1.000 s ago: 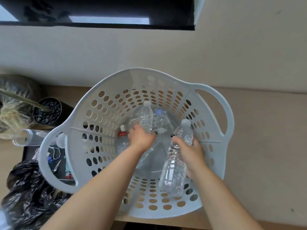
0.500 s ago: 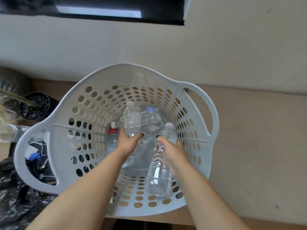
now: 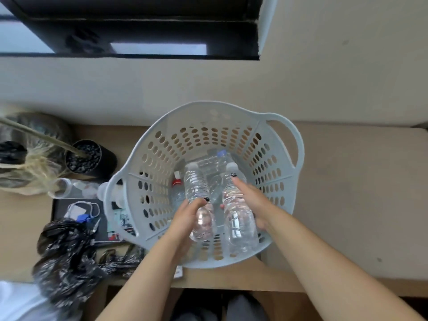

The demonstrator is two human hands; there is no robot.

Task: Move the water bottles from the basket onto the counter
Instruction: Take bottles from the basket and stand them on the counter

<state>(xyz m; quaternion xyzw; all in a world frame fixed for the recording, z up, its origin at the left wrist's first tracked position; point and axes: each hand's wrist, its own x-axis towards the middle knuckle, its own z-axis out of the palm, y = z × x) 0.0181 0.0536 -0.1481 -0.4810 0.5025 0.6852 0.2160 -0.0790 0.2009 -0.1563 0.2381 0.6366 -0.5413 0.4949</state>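
Head view. A clear water bottle [image 3: 199, 205] is gripped in the left hand [image 3: 185, 218], fingers [image 3: 201, 201] wrapped round its lower body; a second clear bottle [image 3: 238, 214] is gripped in the right hand [image 3: 252, 205], with one finger laid along its neck. Both bottles are held inside the perforated basket [image 3: 273, 242], caps pointing away from the person. Further bottles, among them a red-labelled bottle [image 3: 177, 185] and a blue-capped bottle [image 3: 221, 156], are seen lying at the basket bottom. The basket stands on the desk [image 3: 347, 193], whose right part is bare. The step in hand is judged to be the lift-out of the held pair; next, both bottles must be raised clear of the rim and set down on the desk beside the basket
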